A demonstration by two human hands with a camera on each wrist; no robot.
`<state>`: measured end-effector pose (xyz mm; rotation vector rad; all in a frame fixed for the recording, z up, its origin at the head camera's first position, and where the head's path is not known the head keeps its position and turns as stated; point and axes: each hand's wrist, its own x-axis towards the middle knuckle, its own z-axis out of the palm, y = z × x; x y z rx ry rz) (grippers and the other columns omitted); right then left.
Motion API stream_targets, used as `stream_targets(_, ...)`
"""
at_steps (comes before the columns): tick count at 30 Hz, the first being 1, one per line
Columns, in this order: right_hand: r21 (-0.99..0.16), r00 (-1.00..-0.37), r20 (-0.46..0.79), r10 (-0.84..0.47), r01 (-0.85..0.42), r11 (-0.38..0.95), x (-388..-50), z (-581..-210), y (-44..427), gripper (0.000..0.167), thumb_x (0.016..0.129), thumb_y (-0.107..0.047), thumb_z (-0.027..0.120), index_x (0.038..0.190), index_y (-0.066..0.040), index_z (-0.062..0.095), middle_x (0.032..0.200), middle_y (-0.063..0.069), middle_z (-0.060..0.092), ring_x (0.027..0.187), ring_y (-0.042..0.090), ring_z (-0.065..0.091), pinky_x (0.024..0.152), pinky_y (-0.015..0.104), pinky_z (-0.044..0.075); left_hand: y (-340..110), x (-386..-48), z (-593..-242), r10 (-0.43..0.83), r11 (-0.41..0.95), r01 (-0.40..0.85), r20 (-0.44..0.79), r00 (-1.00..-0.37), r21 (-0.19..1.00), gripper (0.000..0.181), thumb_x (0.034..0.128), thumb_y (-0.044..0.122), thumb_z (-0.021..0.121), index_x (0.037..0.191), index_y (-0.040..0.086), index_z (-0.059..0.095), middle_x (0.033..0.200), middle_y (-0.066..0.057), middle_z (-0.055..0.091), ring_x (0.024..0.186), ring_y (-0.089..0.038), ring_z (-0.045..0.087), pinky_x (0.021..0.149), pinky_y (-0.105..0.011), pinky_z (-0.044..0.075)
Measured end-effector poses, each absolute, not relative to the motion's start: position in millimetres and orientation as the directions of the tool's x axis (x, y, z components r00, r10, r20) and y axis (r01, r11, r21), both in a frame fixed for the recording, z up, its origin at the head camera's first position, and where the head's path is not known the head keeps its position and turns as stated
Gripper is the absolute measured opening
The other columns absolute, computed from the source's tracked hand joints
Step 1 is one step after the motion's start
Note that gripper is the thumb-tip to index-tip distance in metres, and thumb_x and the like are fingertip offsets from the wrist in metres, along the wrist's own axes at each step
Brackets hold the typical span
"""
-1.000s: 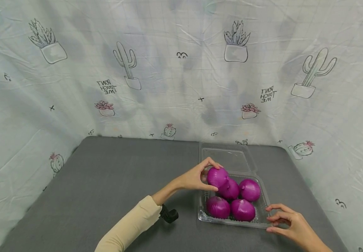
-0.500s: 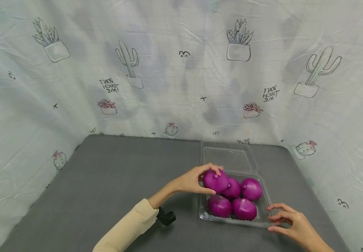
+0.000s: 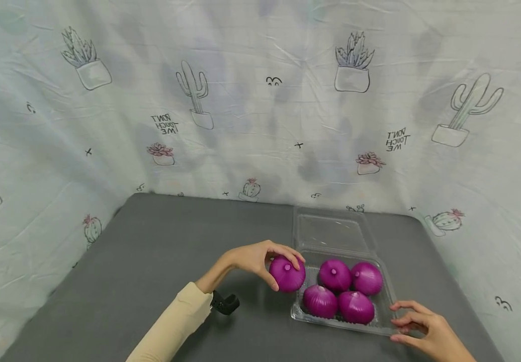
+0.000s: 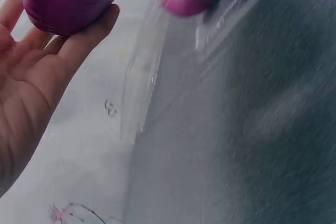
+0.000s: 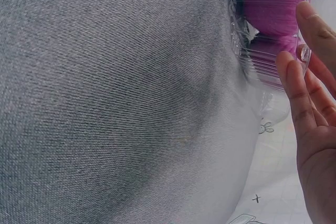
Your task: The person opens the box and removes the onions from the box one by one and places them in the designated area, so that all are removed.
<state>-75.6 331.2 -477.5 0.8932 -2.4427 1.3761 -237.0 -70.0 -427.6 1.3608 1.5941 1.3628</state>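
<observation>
The right hand (image 3: 428,327) touches the box (image 3: 381,317) with loosely spread fingers; left of them, four onions (image 3: 356,307) sit inside. The left hand (image 3: 257,257) grips another onion (image 3: 288,277) by the box's left edge. Beyond its fingers lies the lid (image 3: 328,232).

Spreads out as a grey, fabric-textured tabletop (image 3: 174,241); carries a clear plastic container (image 3: 333,324) right of centre, with lid (image 3: 330,232) open.

A dark grey surface (image 3: 188,236) stretched out before a pale, wrinkled cloth (image 3: 242,130) that hung at the back and both sides. Printed on the cloth were potted cacti (image 3: 467,108), spiky succulents (image 3: 353,70), small black crosses (image 3: 298,145) and mirrored lettering (image 3: 164,124).
</observation>
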Motion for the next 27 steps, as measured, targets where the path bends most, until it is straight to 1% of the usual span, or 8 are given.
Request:
stream_targets(2,-0.715,-0.79,0.452,-0.414,-0.598,0.361,-75.8,-479.6,333.0,0.032,0.062,0.018,0.077,0.084,-0.003,0.069,0.118,-0.012,0.057,0.079,0.006,0.067,0.062,0.019,0.053,-70.9,-244.5,-429.8,0.951,-0.056,0.287,0.139,-0.277,0.956,0.051,0.0722,-0.008,0.079,0.119,-0.003,0.058,0.141,-0.016,0.046,0.128,-0.017,0.044,0.093,-0.04,0.05)
stream_targets(7,-0.724,-0.787,0.452,-0.42,-0.599,0.343,-76.0,-480.9,334.7,0.033,0.062,0.021,0.076,0.085,-0.002,0.069,0.119,-0.014,0.056,0.08,0.006,0.067,0.062,0.019,0.053,-71.8,-264.5,-436.0,0.94,-0.034,0.266,0.121,-0.318,0.963,0.05,0.072,-0.008,0.079,0.118,-0.004,0.059,0.141,-0.025,0.042,0.128,-0.019,0.045,0.092,-0.042,0.051)
stream_targets(9,-0.725,-0.787,0.451,-0.421,-0.599,0.341,-76.0,-479.7,333.9,0.033,0.062,0.02,0.076,0.085,-0.002,0.069,0.119,-0.014,0.055,0.079,0.007,0.067,0.062,0.019,0.053,-72.5,-273.2,-438.6,0.927,-0.016,0.26,0.112,-0.357,0.965,0.051,0.0711,-0.008,0.079,0.117,-0.003,0.06,0.142,-0.022,0.043,0.127,-0.019,0.046,0.092,-0.042,0.051)
stream_targets(10,-0.723,-0.79,0.449,-0.417,-0.596,0.35,-75.9,-479.1,333.4,0.033,0.062,0.019,0.077,0.085,-0.003,0.069,0.119,-0.014,0.056,0.079,0.007,0.067,0.062,0.019,0.054,-72.9,-277.8,-439.8,0.919,-0.007,0.26,0.109,-0.378,0.966,0.051,0.0707,-0.009,0.08,0.117,-0.003,0.06,0.142,-0.023,0.043,0.125,-0.02,0.047,0.091,-0.041,0.051)
stream_targets(14,-0.719,-0.804,0.44,-0.399,-0.582,0.379,-75.2,-476.8,332.5,0.033,0.061,0.017,0.078,0.085,-0.005,0.07,0.116,-0.011,0.057,0.077,0.007,0.067,0.062,0.02,0.054,-74.4,-297.6,-443.5,0.876,0.021,0.274,0.114,-0.468,0.962,0.052,0.0684,-0.009,0.081,0.116,-0.003,0.061,0.141,-0.02,0.046,0.122,-0.021,0.05,0.091,-0.038,0.051)
stream_targets(20,-0.725,-0.81,0.43,-0.399,-0.573,0.382,-74.4,-476.6,333.7,0.033,0.063,0.016,0.078,0.086,-0.006,0.07,0.118,-0.011,0.057,0.076,0.007,0.067,0.064,0.018,0.054,-73.8,-326.0,-447.8,0.814,0.009,0.296,0.165,-0.558,0.955,0.052,0.0686,-0.01,0.08,0.116,-0.001,0.06,0.14,-0.019,0.046,0.121,-0.026,0.051,0.093,-0.039,0.049)
stream_targets(23,-0.729,-0.806,0.427,-0.409,-0.575,0.372,-74.6,-478.1,334.1,0.033,0.064,0.017,0.077,0.087,-0.005,0.07,0.12,-0.012,0.055,0.078,0.007,0.067,0.066,0.017,0.053,-74.3,-337.4,-450.5,0.762,0.003,0.274,0.176,-0.624,0.962,0.05,0.0693,-0.011,0.079,0.115,0.0,0.061,0.141,-0.018,0.045,0.12,-0.028,0.051,0.094,-0.041,0.049)
stream_targets(27,-0.732,-0.802,0.433,-0.41,-0.579,0.359,-74.3,-480.9,334.6,0.033,0.064,0.018,0.076,0.087,-0.004,0.069,0.121,-0.011,0.055,0.078,0.008,0.067,0.064,0.019,0.054,-73.8,-349.6,-455.8,0.66,0.033,0.262,0.176,-0.731,0.965,0.05,0.0685,-0.011,0.079,0.114,0.001,0.062,0.141,-0.018,0.046,0.121,-0.028,0.05,0.094,-0.041,0.048)
